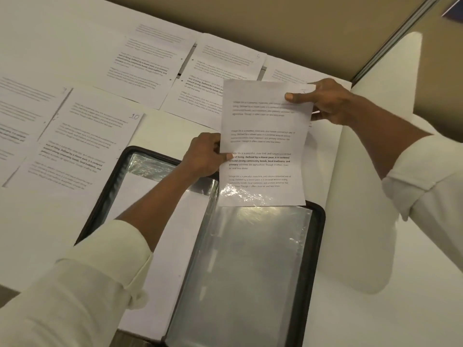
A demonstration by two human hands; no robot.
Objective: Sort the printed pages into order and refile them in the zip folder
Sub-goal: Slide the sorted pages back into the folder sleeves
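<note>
- The printed page is being held upright over the far end of the open zip folder, its bottom strip showing a glare of plastic across it.
- The left hand is pinching the page's left edge, thumb on the printed face.
- The right hand is gripping the top right corner, thumb pressing on the front.
- The clear sleeve is lying flat in the folder's right half; a white sheet is lying in the left half.
- The folder is lying open at the near edge of the table.
- A page marked 10 is lying just left of the folder, and more loose pages are lying in rows toward the table's far edge.
</note>
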